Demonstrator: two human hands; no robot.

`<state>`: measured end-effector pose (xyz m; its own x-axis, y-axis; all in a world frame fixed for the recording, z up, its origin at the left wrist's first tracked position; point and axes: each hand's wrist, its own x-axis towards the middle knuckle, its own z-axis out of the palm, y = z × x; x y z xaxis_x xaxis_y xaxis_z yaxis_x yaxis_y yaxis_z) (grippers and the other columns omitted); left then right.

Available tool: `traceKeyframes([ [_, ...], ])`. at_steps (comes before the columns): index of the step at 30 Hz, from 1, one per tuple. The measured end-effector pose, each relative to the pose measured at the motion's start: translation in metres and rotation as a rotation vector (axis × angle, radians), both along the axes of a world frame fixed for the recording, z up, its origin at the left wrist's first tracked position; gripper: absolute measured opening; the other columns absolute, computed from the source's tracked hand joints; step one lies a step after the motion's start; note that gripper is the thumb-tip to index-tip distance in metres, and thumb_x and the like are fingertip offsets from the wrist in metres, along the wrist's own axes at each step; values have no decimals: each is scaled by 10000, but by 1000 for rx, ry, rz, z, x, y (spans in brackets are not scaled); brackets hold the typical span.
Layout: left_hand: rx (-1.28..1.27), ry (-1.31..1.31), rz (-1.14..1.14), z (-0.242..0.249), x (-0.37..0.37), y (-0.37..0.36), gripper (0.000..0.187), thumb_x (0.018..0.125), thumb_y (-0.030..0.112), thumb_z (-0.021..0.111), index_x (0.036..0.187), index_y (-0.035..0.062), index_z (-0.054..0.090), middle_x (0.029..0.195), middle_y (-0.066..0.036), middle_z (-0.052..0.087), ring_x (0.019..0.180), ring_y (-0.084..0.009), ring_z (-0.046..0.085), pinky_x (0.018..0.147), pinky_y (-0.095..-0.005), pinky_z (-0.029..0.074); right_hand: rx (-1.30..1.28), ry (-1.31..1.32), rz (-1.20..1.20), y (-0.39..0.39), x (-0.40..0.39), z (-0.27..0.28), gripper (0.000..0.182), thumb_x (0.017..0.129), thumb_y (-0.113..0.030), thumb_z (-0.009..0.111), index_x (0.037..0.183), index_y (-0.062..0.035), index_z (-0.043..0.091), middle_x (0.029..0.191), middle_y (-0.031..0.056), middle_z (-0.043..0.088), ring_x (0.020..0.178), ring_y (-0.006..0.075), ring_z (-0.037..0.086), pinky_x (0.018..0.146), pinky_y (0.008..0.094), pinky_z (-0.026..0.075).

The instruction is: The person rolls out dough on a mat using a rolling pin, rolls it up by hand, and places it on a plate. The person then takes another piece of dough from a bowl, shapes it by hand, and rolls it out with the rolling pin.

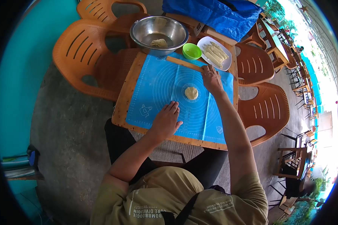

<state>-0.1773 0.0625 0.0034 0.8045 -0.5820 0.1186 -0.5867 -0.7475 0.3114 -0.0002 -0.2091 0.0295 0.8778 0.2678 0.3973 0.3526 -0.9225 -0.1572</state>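
A small flattened round of dough lies on the blue baking mat, inside its printed circles. My left hand rests on the mat to the lower left of the dough, fingers stretched out and holding nothing. Up at the mat's far right, my right hand is closed around the right end of a wooden rolling pin. The pin lies across the far part of the mat, apart from the dough.
Behind the mat stand a steel bowl with dough inside, a green bowl and a white plate of rolled or folded pale strips. Orange chairs flank the wooden table. A blue tarp lies beyond.
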Motion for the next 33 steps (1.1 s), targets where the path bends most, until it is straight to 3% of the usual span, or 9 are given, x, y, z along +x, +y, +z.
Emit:
traceKeyframes([
  [5, -40, -12, 2, -9, 2, 1, 658, 1053, 424, 639, 1449, -96, 573, 1613, -228, 490, 1542, -340, 422, 1278, -457, 354, 152, 54, 14, -7, -58, 18, 213, 1029, -147, 628, 1229, -73, 623, 1132, 162, 680, 1116, 383, 655, 937, 512, 493],
  [10, 6, -4, 21, 9, 4, 0, 584, 1066, 411, 627, 1432, -44, 614, 1602, -185, 521, 1513, -322, 468, 1248, -443, 404, 177, 84, -10, -6, -116, 22, 226, 1018, -121, 637, 1237, -69, 626, 1141, 152, 685, 1111, 365, 659, 973, 501, 481],
  [13, -123, 118, 75, 26, 8, -4, 511, 1073, 371, 627, 1410, -12, 637, 1565, -188, 557, 1467, -337, 516, 1208, -450, 448, 193, 55, 7, -3, -130, 19, 232, 1009, -104, 631, 1238, -61, 623, 1153, 158, 676, 1133, 382, 651, 1015, 501, 469],
  [16, -281, -4, 101, 41, 20, -11, 429, 1069, 309, 637, 1373, 7, 657, 1519, -188, 587, 1413, -360, 558, 1173, -463, 472, 177, 55, 7, 2, -137, 17, 232, 1009, -96, 616, 1238, -59, 624, 1180, 166, 670, 1156, 393, 642, 1029, 498, 462],
  [18, -330, -207, 111, 50, 31, -14, 433, 1076, 297, 606, 1352, -34, 648, 1487, -225, 591, 1384, -395, 566, 1159, -471, 474, 185, 67, 1, 4, -139, 14, 234, 1011, -90, 599, 1242, -59, 621, 1196, 166, 666, 1174, 396, 636, 1044, 495, 456],
  [23, -244, -330, 110, 33, 67, -15, 439, 1097, 247, 547, 1409, -58, 594, 1524, -238, 558, 1490, -393, 464, 1283, -504, 323, 186, 52, -1, 7, -135, 3, 237, 1013, -87, 595, 1246, -57, 619, 1210, 171, 669, 1182, 394, 635, 1059, 500, 452],
  [27, -158, -243, 99, 19, 83, -13, 479, 1110, 277, 527, 1461, -47, 565, 1547, -227, 553, 1510, -369, 450, 1291, -503, 314, 167, 27, -4, 3, -131, -8, 237, 1015, -93, 596, 1247, -55, 629, 1205, 170, 672, 1181, 392, 635, 1049, 503, 454],
  [33, -37, -121, 111, -2, 85, -11, 521, 1137, 320, 469, 1517, -31, 533, 1562, -204, 561, 1514, -331, 463, 1306, -484, 294, 152, 35, 46, 1, -132, -15, 289, 1044, -123, 577, 1315, -51, 647, 1318, 185, 670, 1318, 393, 592, 1201, 544, 381],
])
